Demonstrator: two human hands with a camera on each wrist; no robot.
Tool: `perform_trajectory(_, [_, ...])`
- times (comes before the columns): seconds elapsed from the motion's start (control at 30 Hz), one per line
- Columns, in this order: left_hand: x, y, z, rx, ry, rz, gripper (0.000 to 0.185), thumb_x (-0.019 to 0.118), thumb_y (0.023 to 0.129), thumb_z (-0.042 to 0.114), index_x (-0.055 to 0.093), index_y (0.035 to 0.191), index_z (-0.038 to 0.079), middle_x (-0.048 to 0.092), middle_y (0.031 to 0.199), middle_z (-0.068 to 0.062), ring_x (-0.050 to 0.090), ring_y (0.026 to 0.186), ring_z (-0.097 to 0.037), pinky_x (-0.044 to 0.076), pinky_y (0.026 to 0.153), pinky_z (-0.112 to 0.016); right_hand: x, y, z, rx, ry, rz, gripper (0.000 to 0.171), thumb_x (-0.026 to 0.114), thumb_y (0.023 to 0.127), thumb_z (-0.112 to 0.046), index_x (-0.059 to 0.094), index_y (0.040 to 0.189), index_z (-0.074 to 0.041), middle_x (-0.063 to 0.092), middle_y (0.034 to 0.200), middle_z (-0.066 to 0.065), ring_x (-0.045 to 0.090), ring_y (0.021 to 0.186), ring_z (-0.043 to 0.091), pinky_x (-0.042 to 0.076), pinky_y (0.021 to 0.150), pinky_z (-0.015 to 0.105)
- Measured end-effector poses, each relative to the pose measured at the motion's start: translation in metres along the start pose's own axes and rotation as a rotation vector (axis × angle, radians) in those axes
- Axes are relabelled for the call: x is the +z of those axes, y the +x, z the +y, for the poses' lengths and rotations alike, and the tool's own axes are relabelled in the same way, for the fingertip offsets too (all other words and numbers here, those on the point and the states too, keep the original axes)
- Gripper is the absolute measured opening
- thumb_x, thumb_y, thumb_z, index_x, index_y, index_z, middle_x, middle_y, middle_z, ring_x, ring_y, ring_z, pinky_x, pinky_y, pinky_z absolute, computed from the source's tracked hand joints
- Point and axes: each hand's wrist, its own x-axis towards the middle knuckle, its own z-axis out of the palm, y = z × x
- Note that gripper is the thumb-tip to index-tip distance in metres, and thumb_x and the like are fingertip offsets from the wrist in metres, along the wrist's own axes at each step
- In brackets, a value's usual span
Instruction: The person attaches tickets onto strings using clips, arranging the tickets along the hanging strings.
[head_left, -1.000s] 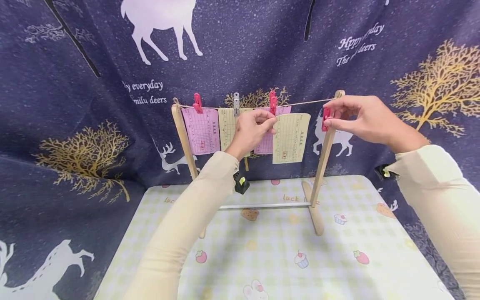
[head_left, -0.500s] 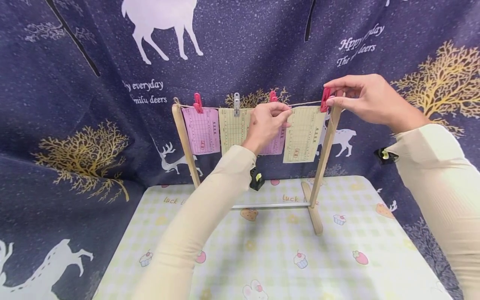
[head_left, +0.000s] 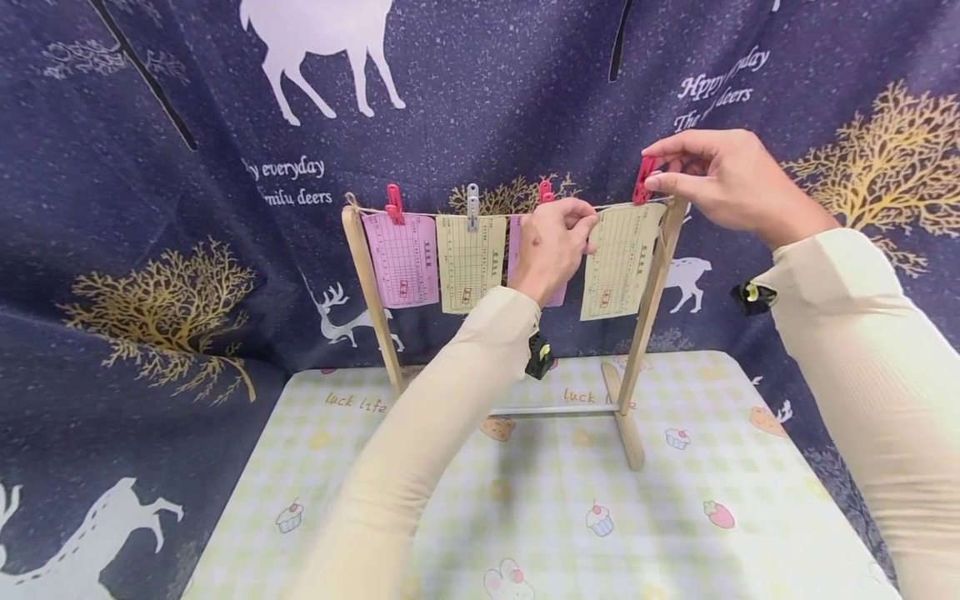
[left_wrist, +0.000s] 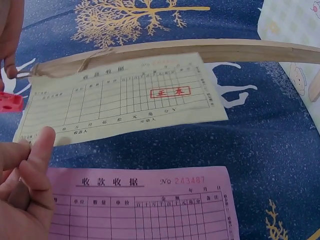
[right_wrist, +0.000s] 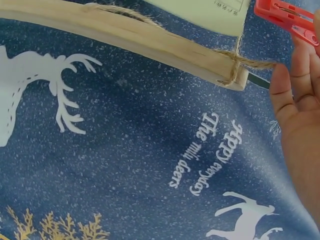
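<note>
A small wooden rack (head_left: 652,283) carries a twine line (head_left: 442,215) between its two posts. My left hand (head_left: 585,221) pinches the top left corner of a yellow slip (head_left: 621,262) and holds it up against the line near the right post. My right hand (head_left: 656,171) pinches a red clothespin (head_left: 642,179) just above the slip's top right corner, at the line. In the left wrist view the yellow slip (left_wrist: 125,97) lies along the post (left_wrist: 225,50), with the clothespin (left_wrist: 10,102) at its edge. The right wrist view shows the clothespin (right_wrist: 287,17) near the twine knot (right_wrist: 232,65).
Three slips hang on the line: pink (head_left: 401,260) under a red peg (head_left: 393,202), yellow (head_left: 470,262) under a grey peg (head_left: 472,204), and pink (head_left: 516,250) half hidden by my left hand. The rack stands on a checked tablecloth (head_left: 562,517), with a dark deer-print curtain (head_left: 150,208) behind.
Both hands moved up and to the right. The yellow slip rose from below the line to the line by the right post, and the red clothespin rose from beside the post to above it.
</note>
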Motion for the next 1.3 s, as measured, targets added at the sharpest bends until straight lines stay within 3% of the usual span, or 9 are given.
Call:
perform_trajectory(0.37, [0.008, 0.001, 0.000, -0.011, -0.020, 0.043, 0.009, 0.066, 0.099, 0.016, 0.070, 0.098, 0.009, 0.074, 0.083, 0.000, 0.066, 0.058, -0.003, 0.047, 0.053, -0.016, 0.004, 0.007, 0.000, 0.026, 0.049, 0.011, 0.023, 0.072, 0.093, -0.011, 0.071, 0.112, 0.003, 0.061, 0.076, -0.022, 0.054, 0.065, 0.000, 0.038, 0.057, 0.015])
perform_trajectory(0.67, [0.011, 0.000, 0.000, -0.027, -0.066, 0.049, 0.008, 0.066, 0.098, 0.015, 0.070, 0.100, 0.008, 0.071, 0.082, 0.001, 0.065, 0.056, -0.008, 0.050, 0.053, -0.016, 0.011, 0.003, 0.009, 0.049, 0.035, 0.015, 0.020, 0.073, 0.093, -0.012, 0.072, 0.109, 0.001, 0.062, 0.076, -0.023, 0.055, 0.067, -0.001, 0.039, 0.059, 0.013])
perform_trajectory(0.77, [0.011, 0.000, -0.001, -0.031, -0.074, 0.049, 0.008, 0.065, 0.099, 0.016, 0.069, 0.100, 0.008, 0.072, 0.083, 0.001, 0.066, 0.057, -0.009, 0.048, 0.052, -0.017, 0.015, 0.002, 0.012, 0.025, 0.014, 0.023, 0.019, 0.074, 0.092, -0.010, 0.073, 0.108, -0.001, 0.065, 0.078, -0.018, 0.055, 0.069, -0.003, 0.040, 0.061, 0.012])
perform_trajectory(0.87, [0.012, 0.000, -0.002, -0.030, -0.065, 0.052, 0.008, 0.065, 0.099, 0.017, 0.069, 0.100, 0.010, 0.073, 0.085, 0.002, 0.066, 0.057, -0.010, 0.047, 0.053, -0.017, 0.019, 0.000, 0.013, 0.010, -0.022, 0.025, 0.020, 0.076, 0.090, -0.009, 0.074, 0.109, -0.002, 0.073, 0.085, 0.000, 0.055, 0.076, -0.003, 0.039, 0.065, 0.014])
perform_trajectory(1.0, [0.010, -0.001, -0.005, -0.025, -0.033, 0.048, 0.009, 0.066, 0.098, 0.018, 0.070, 0.100, 0.010, 0.073, 0.085, 0.002, 0.066, 0.057, -0.009, 0.047, 0.055, -0.016, 0.022, -0.001, 0.012, 0.000, -0.092, -0.006, 0.026, 0.075, 0.090, -0.010, 0.072, 0.114, -0.001, 0.072, 0.103, 0.019, 0.058, 0.098, 0.016, 0.042, 0.078, 0.027])
perform_trajectory(1.1, [0.010, -0.001, -0.006, -0.027, -0.021, 0.048, 0.009, 0.067, 0.098, 0.018, 0.071, 0.100, 0.010, 0.074, 0.086, 0.001, 0.066, 0.058, -0.010, 0.048, 0.058, -0.015, 0.021, -0.001, 0.011, 0.007, -0.111, -0.048, 0.030, 0.075, 0.091, -0.010, 0.070, 0.118, 0.001, 0.068, 0.112, 0.022, 0.055, 0.110, 0.033, 0.043, 0.086, 0.042])
perform_trajectory(1.17, [0.009, -0.001, -0.006, -0.027, -0.021, 0.054, 0.011, 0.068, 0.097, 0.018, 0.071, 0.101, 0.009, 0.075, 0.088, 0.000, 0.067, 0.059, -0.010, 0.049, 0.059, -0.015, 0.019, -0.001, 0.010, 0.025, -0.107, -0.077, 0.035, 0.075, 0.091, -0.012, 0.068, 0.122, 0.002, 0.065, 0.118, 0.023, 0.054, 0.115, 0.037, 0.042, 0.090, 0.052])
perform_trajectory(1.3, [0.006, -0.003, -0.007, -0.005, -0.026, 0.052, 0.016, 0.070, 0.096, 0.019, 0.072, 0.106, 0.007, 0.076, 0.095, -0.003, 0.069, 0.064, -0.009, 0.050, 0.060, -0.015, 0.013, -0.002, 0.009, 0.067, -0.109, -0.117, 0.052, 0.079, 0.089, -0.018, 0.061, 0.134, 0.000, 0.061, 0.130, 0.023, 0.048, 0.128, 0.039, 0.037, 0.103, 0.056])
